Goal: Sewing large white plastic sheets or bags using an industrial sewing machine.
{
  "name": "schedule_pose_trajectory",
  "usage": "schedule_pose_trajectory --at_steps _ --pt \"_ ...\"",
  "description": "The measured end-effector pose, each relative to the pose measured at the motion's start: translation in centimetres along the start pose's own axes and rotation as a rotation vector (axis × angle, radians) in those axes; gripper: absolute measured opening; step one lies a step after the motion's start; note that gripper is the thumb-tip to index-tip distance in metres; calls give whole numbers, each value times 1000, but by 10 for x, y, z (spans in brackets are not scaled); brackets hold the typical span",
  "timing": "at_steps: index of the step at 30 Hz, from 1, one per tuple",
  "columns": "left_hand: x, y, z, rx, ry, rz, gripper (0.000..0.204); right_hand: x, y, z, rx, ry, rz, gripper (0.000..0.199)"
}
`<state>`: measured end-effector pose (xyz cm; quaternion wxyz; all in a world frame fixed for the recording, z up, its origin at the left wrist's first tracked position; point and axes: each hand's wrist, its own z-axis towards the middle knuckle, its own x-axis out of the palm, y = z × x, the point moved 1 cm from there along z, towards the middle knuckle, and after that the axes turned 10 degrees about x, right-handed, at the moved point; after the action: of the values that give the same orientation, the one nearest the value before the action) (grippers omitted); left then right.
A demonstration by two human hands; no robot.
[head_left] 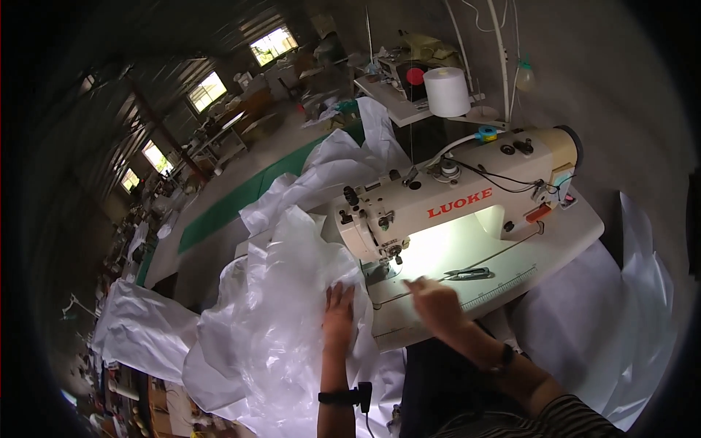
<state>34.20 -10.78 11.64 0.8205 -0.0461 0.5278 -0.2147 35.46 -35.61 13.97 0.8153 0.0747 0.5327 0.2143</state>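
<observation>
A white industrial sewing machine (537, 171) stands before me, its lamp lighting the bed under the arm. Over the left end of the bed spreads a heap of crinkled, translucent white plastic sheeting (281, 314). My left hand (338, 317) lies flat on its right part, fingers stretched out. My right hand (436, 303) is over the bed, just right of the needle area, with its fingers drawn together; whatever they may pinch is too small to make out. A pair of thread snips (469, 274) rests on the bed beyond that hand.
A large white thread cone (447, 93) stands behind the machine. More white sheeting (599, 321) hangs at the right, and another piece (328, 171) trails away behind the machine head. Farther off are a green strip on the floor (255, 190) and cluttered work tables.
</observation>
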Motion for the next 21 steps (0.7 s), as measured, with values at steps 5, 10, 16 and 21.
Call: schedule_pose_trajectory --at_steps 5,10,16,21 --pt "-28 12 -28 30 25 129 40 -51 -116 -9 72 1 -140 36" --pt "-40 4 -47 20 19 102 41 -16 -123 4 -7 -72 -130 13" --pt "-47 -4 -64 14 23 136 41 25 -11 13 -73 191 66 7" --pt "-45 -11 -63 55 32 158 40 68 42 30 -120 139 -33 13"
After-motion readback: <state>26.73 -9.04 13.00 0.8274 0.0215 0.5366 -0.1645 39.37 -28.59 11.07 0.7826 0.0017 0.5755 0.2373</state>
